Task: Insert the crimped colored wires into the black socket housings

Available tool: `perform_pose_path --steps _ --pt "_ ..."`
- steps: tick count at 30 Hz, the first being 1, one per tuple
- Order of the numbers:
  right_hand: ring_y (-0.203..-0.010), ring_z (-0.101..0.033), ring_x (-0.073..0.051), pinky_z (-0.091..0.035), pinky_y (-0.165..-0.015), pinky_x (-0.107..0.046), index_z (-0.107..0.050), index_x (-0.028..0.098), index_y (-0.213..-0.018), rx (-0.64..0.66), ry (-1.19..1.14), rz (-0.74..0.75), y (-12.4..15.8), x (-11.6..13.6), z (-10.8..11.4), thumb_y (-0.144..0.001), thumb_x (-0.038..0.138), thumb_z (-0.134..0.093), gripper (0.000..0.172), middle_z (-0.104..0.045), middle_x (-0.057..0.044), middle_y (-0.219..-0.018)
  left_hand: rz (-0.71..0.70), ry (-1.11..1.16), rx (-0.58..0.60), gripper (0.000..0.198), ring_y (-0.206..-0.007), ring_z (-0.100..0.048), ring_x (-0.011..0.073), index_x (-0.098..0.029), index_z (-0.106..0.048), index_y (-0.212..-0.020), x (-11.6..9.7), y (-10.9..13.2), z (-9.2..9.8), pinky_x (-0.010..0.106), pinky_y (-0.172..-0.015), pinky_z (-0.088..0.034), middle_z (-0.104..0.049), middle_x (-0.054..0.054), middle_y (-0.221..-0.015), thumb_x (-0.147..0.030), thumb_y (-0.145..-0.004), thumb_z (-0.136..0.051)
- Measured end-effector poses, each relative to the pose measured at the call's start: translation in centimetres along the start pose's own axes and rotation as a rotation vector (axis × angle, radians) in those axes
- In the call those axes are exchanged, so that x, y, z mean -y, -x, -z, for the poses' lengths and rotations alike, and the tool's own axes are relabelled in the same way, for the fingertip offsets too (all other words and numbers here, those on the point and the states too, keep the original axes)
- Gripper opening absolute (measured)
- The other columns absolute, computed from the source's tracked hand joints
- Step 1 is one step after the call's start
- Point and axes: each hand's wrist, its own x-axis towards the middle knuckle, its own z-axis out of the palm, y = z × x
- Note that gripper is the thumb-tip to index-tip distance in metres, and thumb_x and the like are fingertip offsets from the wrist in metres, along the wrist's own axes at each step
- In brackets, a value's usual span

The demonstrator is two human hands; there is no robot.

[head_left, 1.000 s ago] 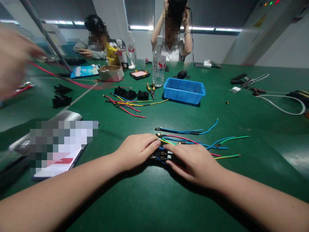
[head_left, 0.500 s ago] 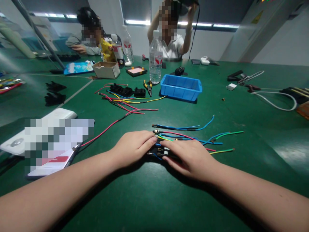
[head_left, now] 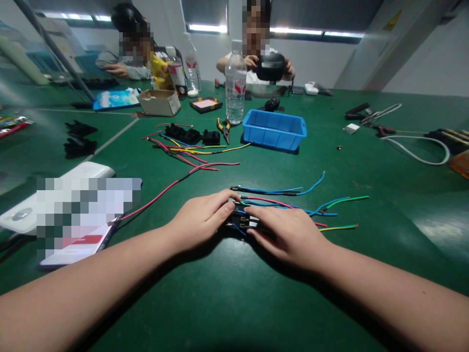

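Between my two hands a small black plastic housing [head_left: 242,221] rests at the table's middle, with metal contacts and a short blue wire showing on it. My left hand [head_left: 201,217] grips its left side, thumb and fingers bent around the edge. From the right, my right hand [head_left: 289,232] pinches the same housing, its fingers partly hiding it. Red, blue, green and yellow-green wires [head_left: 348,198] stick out beyond my right hand. Just behind lies a pair of blue wires [head_left: 271,191] with dark sleeves and metal ends.
Past the hands stand a blue plastic bin [head_left: 274,132], a water bottle [head_left: 235,88] and yellow-handled pliers [head_left: 223,129]. Loose wires [head_left: 183,151] and black housings [head_left: 183,133] lie left of them. A phone [head_left: 88,225] and a white device [head_left: 91,171] are at left. Two people sit opposite.
My left fingers have lifted and shifted slightly on the housing; both hands stay on it. Across the table, a person has lowered a black headset from head height to chest height.
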Motion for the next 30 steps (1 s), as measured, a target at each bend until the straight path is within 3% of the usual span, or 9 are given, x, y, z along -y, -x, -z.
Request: perform_pose_path --steps 7,12,16,20,23,26,30 --pt "-0.091 -0.070 -0.023 -0.050 -0.069 -0.032 -0.055 0.016 -0.124 -0.002 0.005 -0.012 0.0 -0.1 0.1 -0.097 0.033 -0.044 0.033 -0.072 -0.010 -0.110 0.007 -0.078 0.025 0.037 -0.101 -0.064 0.0243 -0.026 -0.050 -0.122 -0.3 -0.2 0.0 0.036 -0.084 -0.047 -0.067 0.002 -0.116 -0.049 -0.094 -0.041" --pt "-0.092 -0.069 -0.023 -0.050 -0.070 -0.032 -0.055 0.018 -0.126 0.045 0.005 -0.051 -0.1 0.0 0.1 -0.097 0.034 -0.043 0.035 -0.071 -0.012 -0.112 -0.020 -0.104 0.045 0.038 -0.108 -0.062 0.0254 -0.026 -0.047 -0.125 -0.2 -0.2 0.0 0.039 -0.090 -0.045 -0.063 0.004 -0.125 -0.048 -0.097 -0.035" --pt "-0.094 -0.070 -0.028 -0.052 -0.072 -0.038 -0.048 0.018 -0.135 0.079 0.048 -0.145 -0.3 0.2 0.2 -0.095 0.038 -0.045 0.044 -0.069 -0.013 -0.118 0.008 -0.057 0.020 0.036 -0.096 -0.062 0.0242 -0.024 -0.047 -0.121 -0.1 -0.3 -0.2 0.037 -0.082 -0.045 -0.065 0.004 -0.111 -0.047 -0.095 -0.038" --pt "-0.090 -0.071 -0.031 -0.051 -0.067 -0.039 -0.048 0.015 -0.135 0.107 0.088 -0.189 -0.4 0.3 0.3 -0.096 0.039 -0.041 0.046 -0.072 -0.012 -0.109 0.052 0.117 -0.087 0.031 -0.085 -0.058 0.0200 -0.022 -0.049 -0.114 0.0 -0.3 -0.2 0.033 -0.077 -0.042 -0.061 0.002 -0.094 -0.045 -0.093 -0.042" --pt "-0.089 -0.071 -0.029 -0.049 -0.068 -0.037 -0.051 0.016 -0.130 0.083 0.104 -0.179 -0.3 0.2 0.2 -0.098 0.039 -0.038 0.042 -0.071 -0.013 -0.113 0.103 0.407 -0.219 0.024 -0.082 -0.052 0.0164 -0.022 -0.051 -0.104 0.2 -0.5 -0.1 0.030 -0.076 -0.041 -0.055 0.000 -0.090 -0.042 -0.091 -0.048" --pt "-0.082 -0.070 -0.026 -0.045 -0.064 -0.033 -0.057 0.017 -0.120 0.042 0.127 -0.167 -0.2 -0.1 0.0 -0.098 0.037 -0.037 0.035 -0.073 -0.010 -0.104 0.166 0.645 -0.349 0.020 -0.075 -0.048 0.0131 -0.021 -0.049 -0.097 0.4 -0.8 0.0 0.025 -0.068 -0.041 -0.049 -0.002 -0.085 -0.039 -0.088 -0.050" --pt "-0.071 -0.066 -0.021 -0.038 -0.059 -0.030 -0.060 0.018 -0.099 0.034 0.132 -0.172 -0.3 -0.5 0.2 -0.098 0.037 -0.038 0.029 -0.071 -0.007 -0.086 0.232 0.726 -0.461 0.019 -0.068 -0.048 0.0121 -0.022 -0.045 -0.098 0.7 -1.1 0.3 0.022 -0.058 -0.042 -0.046 -0.003 -0.081 -0.039 -0.088 -0.044"
